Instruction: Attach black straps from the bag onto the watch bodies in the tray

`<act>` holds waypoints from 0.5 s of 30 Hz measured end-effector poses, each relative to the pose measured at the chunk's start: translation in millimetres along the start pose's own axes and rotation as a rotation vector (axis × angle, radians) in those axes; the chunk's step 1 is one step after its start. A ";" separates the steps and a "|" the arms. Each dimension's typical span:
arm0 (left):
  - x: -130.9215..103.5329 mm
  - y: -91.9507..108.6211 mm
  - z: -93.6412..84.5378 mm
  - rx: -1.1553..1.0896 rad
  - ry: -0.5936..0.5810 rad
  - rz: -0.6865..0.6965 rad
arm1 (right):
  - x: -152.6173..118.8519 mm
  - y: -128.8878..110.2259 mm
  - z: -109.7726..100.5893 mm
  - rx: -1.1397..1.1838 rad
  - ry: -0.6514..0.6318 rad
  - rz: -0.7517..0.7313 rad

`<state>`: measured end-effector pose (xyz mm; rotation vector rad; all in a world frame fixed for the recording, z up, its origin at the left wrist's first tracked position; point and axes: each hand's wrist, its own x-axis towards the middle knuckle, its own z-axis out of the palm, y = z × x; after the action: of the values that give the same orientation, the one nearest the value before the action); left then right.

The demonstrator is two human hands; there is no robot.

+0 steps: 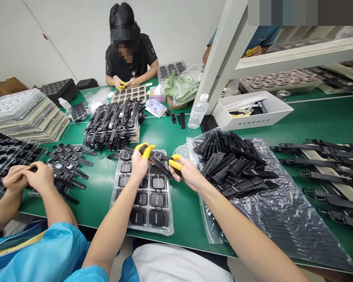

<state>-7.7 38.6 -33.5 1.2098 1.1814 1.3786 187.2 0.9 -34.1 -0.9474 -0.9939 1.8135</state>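
Observation:
Yellow finger covers are on the fingertips of both my hands. My left hand (140, 163) is closed around one end of a black watch strap (160, 164); whether a watch case sits inside those fingers I cannot tell. Pinching the strap's other end is my right hand (184, 169). Below them lies a clear plastic tray (171, 219) with square black watch cases (158, 217) in its pockets. At its far end, watches with straps (125, 156) rest across the tray. To the right of my right hand is a heap of loose black straps (235, 160) on a plastic bag (270, 219).
A co-worker's hands (32, 178) work at the left beside strapped watches (67, 160). Another person (132, 58) sits opposite. Around stand a watch pile (114, 121), stacked trays (26, 113), a bottle (198, 111), a white box (253, 113), a post (220, 58) and more straps (335, 172).

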 end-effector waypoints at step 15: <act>-12.0 -15.3 -1.6 0.679 -0.589 0.465 | -2.5 2.6 3.5 0.102 -0.073 0.086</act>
<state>-7.5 28.3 -50.1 2.2966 0.9853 0.8092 184.3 -3.1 -34.5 -0.8788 -0.9074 1.9635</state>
